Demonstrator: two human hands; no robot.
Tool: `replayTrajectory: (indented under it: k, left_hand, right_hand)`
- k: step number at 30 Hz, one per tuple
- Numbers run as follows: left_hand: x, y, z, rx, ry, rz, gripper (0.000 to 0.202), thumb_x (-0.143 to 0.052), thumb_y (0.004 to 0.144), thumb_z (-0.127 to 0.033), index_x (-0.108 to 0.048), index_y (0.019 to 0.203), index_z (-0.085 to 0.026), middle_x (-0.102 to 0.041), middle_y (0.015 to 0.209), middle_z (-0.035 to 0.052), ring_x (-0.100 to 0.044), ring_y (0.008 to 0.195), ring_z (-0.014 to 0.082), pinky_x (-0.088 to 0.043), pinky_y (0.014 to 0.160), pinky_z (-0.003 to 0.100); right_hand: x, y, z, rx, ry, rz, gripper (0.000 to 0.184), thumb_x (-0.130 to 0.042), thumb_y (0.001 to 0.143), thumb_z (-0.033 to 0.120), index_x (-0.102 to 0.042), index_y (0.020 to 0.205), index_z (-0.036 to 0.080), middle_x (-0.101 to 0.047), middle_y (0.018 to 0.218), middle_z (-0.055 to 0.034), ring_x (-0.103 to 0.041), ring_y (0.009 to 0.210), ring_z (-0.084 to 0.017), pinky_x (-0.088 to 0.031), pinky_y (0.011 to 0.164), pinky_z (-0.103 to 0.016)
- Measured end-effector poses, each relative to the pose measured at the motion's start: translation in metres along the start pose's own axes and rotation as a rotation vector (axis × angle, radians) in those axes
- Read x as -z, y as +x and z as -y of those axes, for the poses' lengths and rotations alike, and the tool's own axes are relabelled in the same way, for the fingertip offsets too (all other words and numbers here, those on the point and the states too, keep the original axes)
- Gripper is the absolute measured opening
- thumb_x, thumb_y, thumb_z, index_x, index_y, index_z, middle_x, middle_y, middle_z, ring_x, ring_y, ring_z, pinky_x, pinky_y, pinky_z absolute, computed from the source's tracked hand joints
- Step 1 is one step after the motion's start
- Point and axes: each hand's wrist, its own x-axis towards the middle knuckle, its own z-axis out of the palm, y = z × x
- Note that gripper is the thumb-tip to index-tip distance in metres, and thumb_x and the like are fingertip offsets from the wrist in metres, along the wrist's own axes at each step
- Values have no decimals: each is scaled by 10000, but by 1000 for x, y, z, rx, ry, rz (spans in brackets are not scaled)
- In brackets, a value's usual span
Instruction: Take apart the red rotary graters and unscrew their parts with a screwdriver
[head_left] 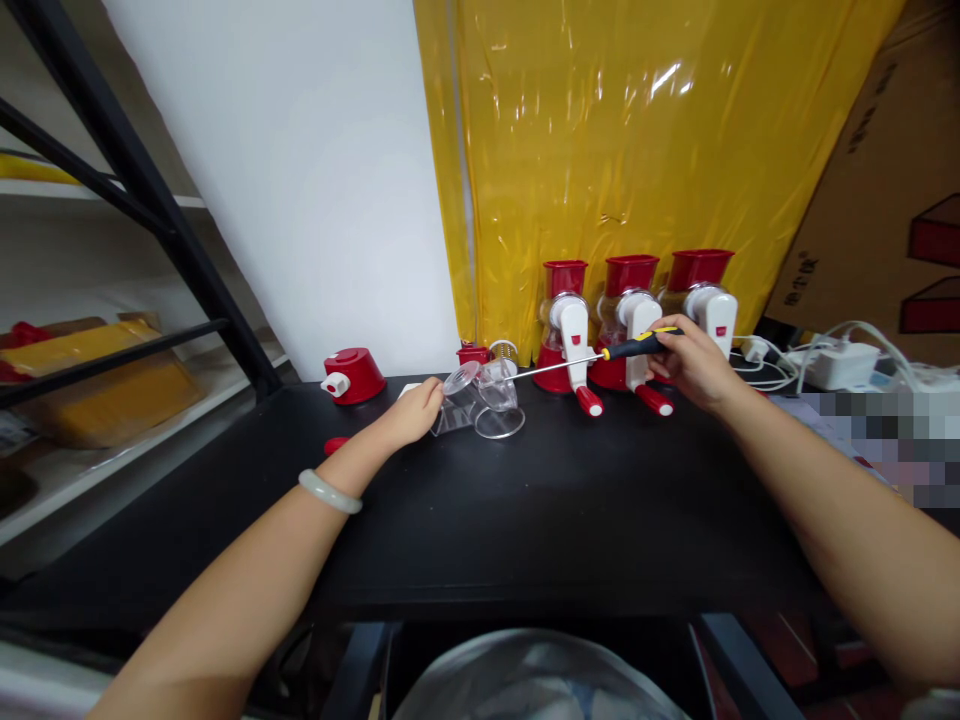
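Just left of the frame's centre, the left hand (pixel 417 412), with a pale, glossy bangle (pixel 330 492) at its wrist, grips the left side of a clear, hollow plastic housing (pixel 459 412) on the flat black surface (pixel 570 520). Right of centre, the right hand (pixel 694 362) holds a yellow-and-black-handled screwdriver (pixel 637 345), its thin metal shaft pointing left to the housing. Three red-and-white cranked grinders (pixel 641 320) stand before a shiny yellow plastic-wrapped panel (pixel 660 130) at upper right, and a round red plastic base (pixel 358 375) sits left of centre.
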Motion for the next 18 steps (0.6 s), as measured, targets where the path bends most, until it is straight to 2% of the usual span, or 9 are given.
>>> replayTrajectory:
  k: [4,9,14,18]
  left_hand:
    - [0,0,0,-1,1,-4,372,-241,943,-421,-538,893,-202,-690,860,84,-659,839,226,-475,770,330]
    - [0,0,-1,-1,1,-3,358,-242,943,-413,-523,858,-207,-680,842,84,-653,819,223,-473,755,328]
    - [-1,0,-1,-6,-6,-5,359,-244,944,-415,-521,850,-208,-681,834,81,-653,804,216,-474,749,323]
    - [-1,1,0,2,5,-3,365,-241,942,-415,-533,885,-203,-689,842,83,-658,808,218,-475,749,324]
  right_hand:
    - [5,2,-5,27,-55,11,223,-637,785,412,-542,886,237,-485,524,50,-442,415,-114,-370,406,-252]
    - [11,4,-9,127,-180,28,366,-519,851,597,-565,867,234,-445,468,46,-417,381,-122,-377,409,-273]
    - [8,2,-7,80,-203,-23,347,-681,756,548,-531,811,240,-400,428,74,-357,370,-93,-354,389,-238]
    - [6,1,-7,55,-164,-32,296,-699,759,479,-526,806,244,-419,435,74,-376,367,-95,-353,386,-230]
